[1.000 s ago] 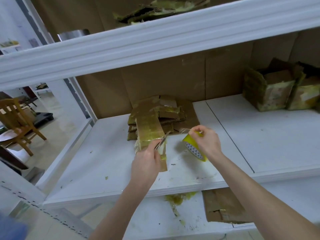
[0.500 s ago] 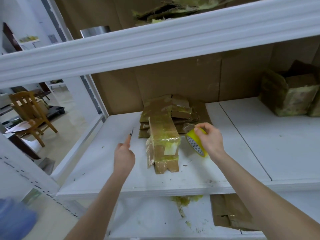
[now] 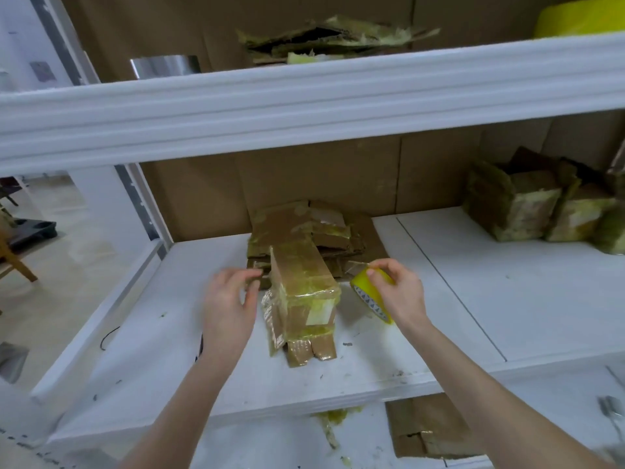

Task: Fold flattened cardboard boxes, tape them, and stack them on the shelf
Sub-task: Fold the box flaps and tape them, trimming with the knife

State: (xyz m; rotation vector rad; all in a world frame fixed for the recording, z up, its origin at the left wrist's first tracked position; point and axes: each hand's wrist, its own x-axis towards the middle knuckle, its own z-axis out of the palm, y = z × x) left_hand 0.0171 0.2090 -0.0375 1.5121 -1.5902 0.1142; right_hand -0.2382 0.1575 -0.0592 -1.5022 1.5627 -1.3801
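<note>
One cardboard box (image 3: 304, 292), bound in yellowish tape, lies on the shelf (image 3: 473, 299) toward its front edge, against flattened cardboard (image 3: 297, 221) behind. Our left hand (image 3: 228, 306) hovers by its left side, grip apart, perhaps touching it; our right hand (image 3: 399, 292) has its grip clamped on the yellow tape roll (image 3: 367, 296) just beside the box.

Half hidden behind right hand (image 3: 399, 294): tape roll (image 3: 368, 301). Cut off up top: yellow thing (image 3: 580, 18). Blurry: metal thing (image 3: 608, 412).
</note>
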